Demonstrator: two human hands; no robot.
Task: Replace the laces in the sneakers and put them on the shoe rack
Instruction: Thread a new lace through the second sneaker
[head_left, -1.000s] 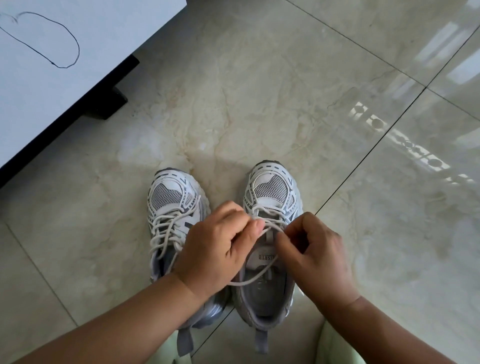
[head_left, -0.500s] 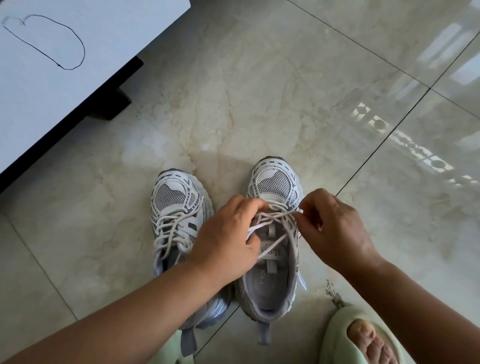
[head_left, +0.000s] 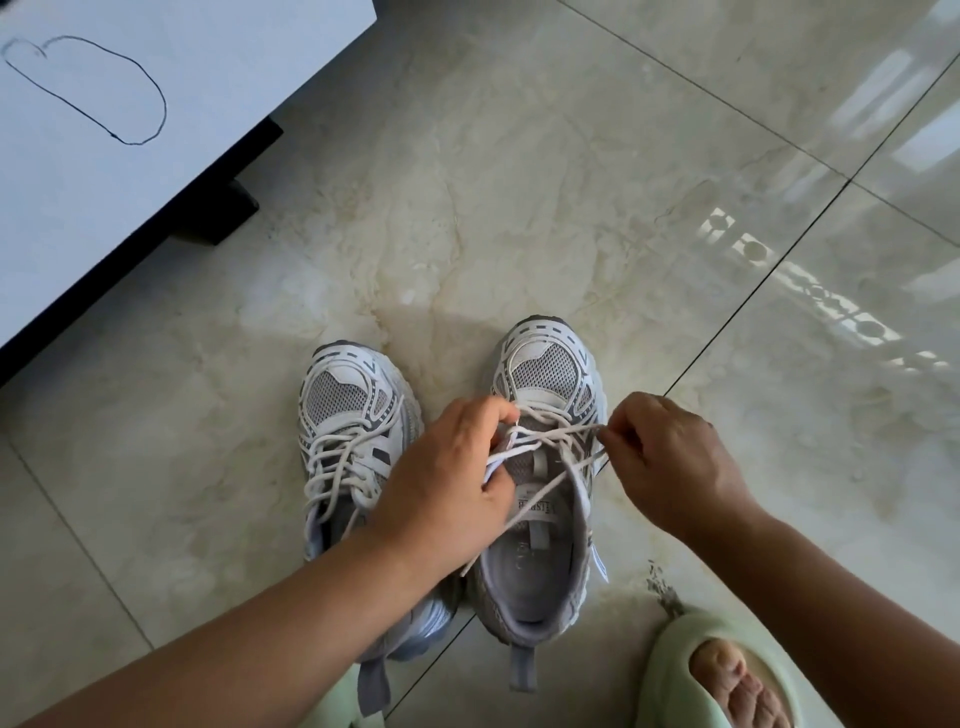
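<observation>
My left hand (head_left: 447, 483) is closed over the near side of the right sneaker (head_left: 543, 467), fingertips pinching its white lace (head_left: 558, 434) just above the tongue. My right hand (head_left: 670, 457) is curled beside the sneaker's outer edge, thumb and forefinger nipping the other stretch of that lace, which runs taut across the eyelets between my two hands. A loose tail of it trails down over the open collar toward the heel.

The left sneaker (head_left: 353, 431) stands just beside it, toes pointing the same way, laced with its strands slack and tangled over the tongue; my left forearm crosses its heel. Both shoes are white and grey mesh trainers with grey heel tabs.

They stand on a glossy cream marble-look tile floor (head_left: 519, 208) with dark grout lines; patterned window light reflects at the right. My foot in a pale green slipper (head_left: 675, 660) rests at the lower right. At the upper left is a white panel (head_left: 130, 171) on a dark base, with a black loop drawn on it.
</observation>
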